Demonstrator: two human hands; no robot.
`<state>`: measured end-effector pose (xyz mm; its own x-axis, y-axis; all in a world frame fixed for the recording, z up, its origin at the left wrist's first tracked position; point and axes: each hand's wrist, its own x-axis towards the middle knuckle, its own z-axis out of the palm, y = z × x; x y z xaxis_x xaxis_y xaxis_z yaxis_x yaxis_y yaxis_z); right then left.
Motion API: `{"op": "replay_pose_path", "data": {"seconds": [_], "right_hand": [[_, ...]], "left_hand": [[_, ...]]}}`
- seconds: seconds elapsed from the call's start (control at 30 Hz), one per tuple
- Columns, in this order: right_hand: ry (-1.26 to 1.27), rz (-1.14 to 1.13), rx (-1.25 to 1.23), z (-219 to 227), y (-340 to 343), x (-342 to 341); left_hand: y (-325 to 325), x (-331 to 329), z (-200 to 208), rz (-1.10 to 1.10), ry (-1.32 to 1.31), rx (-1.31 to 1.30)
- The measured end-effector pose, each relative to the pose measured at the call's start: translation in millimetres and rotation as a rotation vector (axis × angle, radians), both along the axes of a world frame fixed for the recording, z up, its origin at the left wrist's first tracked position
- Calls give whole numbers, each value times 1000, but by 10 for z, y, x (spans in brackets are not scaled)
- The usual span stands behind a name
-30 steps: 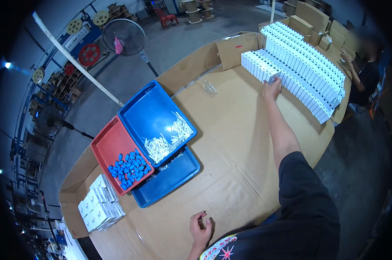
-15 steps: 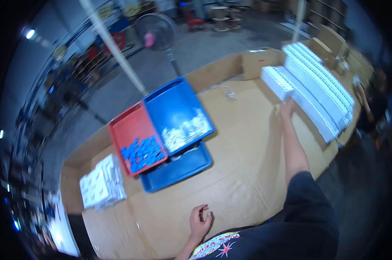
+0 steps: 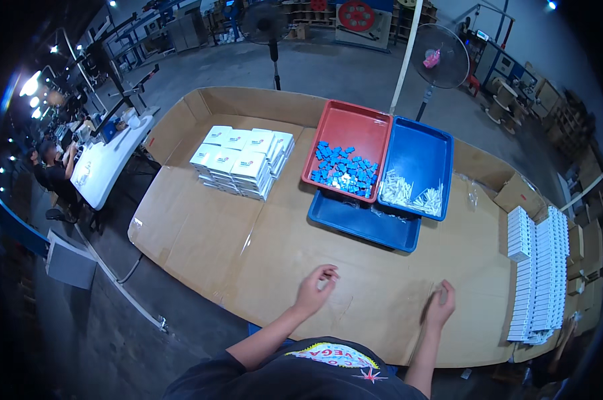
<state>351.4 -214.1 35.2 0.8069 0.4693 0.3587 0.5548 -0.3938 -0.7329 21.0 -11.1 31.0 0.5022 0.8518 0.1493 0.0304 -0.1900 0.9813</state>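
Note:
My left hand [image 3: 316, 292] hovers over the near middle of the cardboard-covered table [image 3: 268, 253], fingers loosely curled with a gap to the thumb and nothing between them. To its right, my right hand [image 3: 440, 305] is also loosely curved and appears to hold nothing. Beyond both hands sit a red tray [image 3: 355, 120] of small blue plastic pieces [image 3: 345, 170] and a blue tray [image 3: 418, 143] of thin white pieces [image 3: 411, 193]. They overlap a lower blue tray [image 3: 361, 223], whose front part shows. Neither hand touches a tray.
Stacked flat white boxes [image 3: 245, 160] stand at the far left. Long rows of white boxes [image 3: 538, 273] line the right edge. A cardboard rim [image 3: 261, 103] borders the far side. Fans [image 3: 438, 57] stand beyond, and another person [image 3: 55, 170] is at a white table [image 3: 108, 163].
The view has swung left. My right hand has come back from the white box rows to the near middle of the table. My left hand stays near the front, empty.

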Motion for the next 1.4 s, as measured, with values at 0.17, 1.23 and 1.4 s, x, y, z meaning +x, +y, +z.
{"op": "replay_pose_path", "data": {"seconds": [0.17,1.23,1.4], "right_hand": [[-7,252,81,558,704,-683],[-88,1219,-791,606,7697,-1910],[-53,1163,-719,718,7694,-2028]], "left_hand": [[533,-516,63,393,81,30],[891,-1062,62,453,115,46],[866,-1118,85,450,123,114]]}}
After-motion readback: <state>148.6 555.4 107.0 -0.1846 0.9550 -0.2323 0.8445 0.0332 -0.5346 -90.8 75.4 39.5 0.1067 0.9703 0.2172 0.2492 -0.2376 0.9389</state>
